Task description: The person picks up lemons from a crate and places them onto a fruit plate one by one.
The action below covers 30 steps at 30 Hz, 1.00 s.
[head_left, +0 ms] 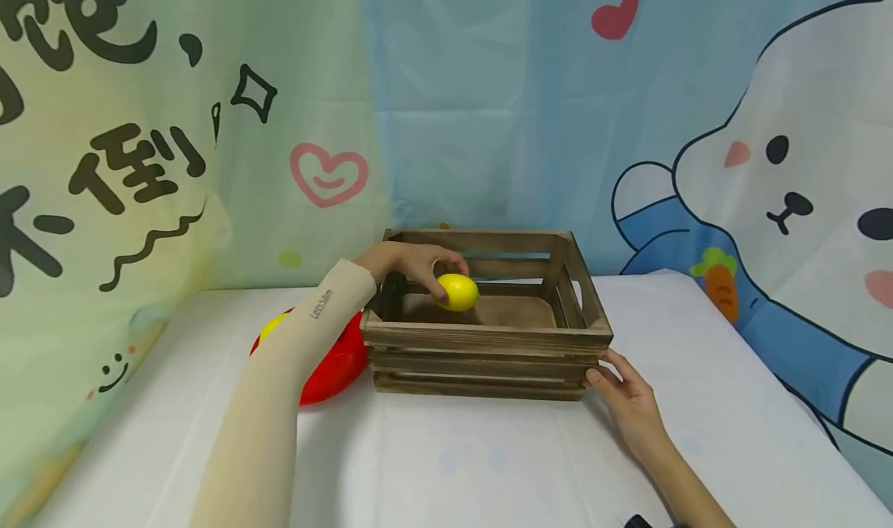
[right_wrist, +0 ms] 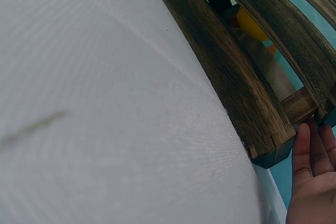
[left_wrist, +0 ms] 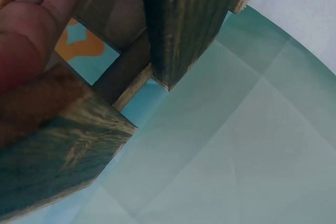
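My left hand holds a yellow lemon between thumb and fingers, inside the upper opening of a slatted wooden crate. In the left wrist view the fingers hang over the crate's wooden rim; the lemon is out of sight there. Through the slats, the right wrist view catches part of the lemon. At the front right corner of the crate, my right hand grips the edge, thumb on the front and fingers on the side.
Left of the crate lies a glossy red object with a yellow patch, partly hidden by my left sleeved forearm. A white cloth covers the table. Behind it hangs a printed curtain with a cartoon bear.
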{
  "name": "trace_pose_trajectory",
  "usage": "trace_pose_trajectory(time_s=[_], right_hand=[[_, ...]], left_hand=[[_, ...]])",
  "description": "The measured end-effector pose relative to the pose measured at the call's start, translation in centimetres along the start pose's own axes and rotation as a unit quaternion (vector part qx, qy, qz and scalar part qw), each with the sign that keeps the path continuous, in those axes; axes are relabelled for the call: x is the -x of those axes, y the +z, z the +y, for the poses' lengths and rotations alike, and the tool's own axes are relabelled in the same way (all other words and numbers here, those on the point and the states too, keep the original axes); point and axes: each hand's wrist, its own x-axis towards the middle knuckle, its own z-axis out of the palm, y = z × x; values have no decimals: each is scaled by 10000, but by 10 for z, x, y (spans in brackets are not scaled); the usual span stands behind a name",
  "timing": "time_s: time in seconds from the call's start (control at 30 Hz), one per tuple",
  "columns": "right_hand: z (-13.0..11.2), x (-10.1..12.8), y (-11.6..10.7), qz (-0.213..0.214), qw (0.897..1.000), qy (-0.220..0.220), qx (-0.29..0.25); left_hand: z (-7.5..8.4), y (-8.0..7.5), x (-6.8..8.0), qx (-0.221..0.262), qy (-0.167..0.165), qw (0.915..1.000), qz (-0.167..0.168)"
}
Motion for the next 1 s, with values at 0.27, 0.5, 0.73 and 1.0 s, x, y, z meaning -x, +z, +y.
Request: trace_pose_trajectory(time_s=[0.27, 0.5, 0.73, 1.0], right_hand=[[-4, -1, 2, 95, 9996, 219, 177], [-3, 2, -3, 168, 9991, 321, 232], [1, -2, -2, 238, 9997, 111, 29], [2, -4, -3, 195, 9996, 184, 24]], left_hand=[[-2, 2, 6, 456, 281, 9985, 143], [-2, 2, -1, 846, 903, 9912, 474], [2, 0, 2, 979, 1164, 9832, 1007], [11, 0, 18, 1142, 1444, 9655, 1843]])
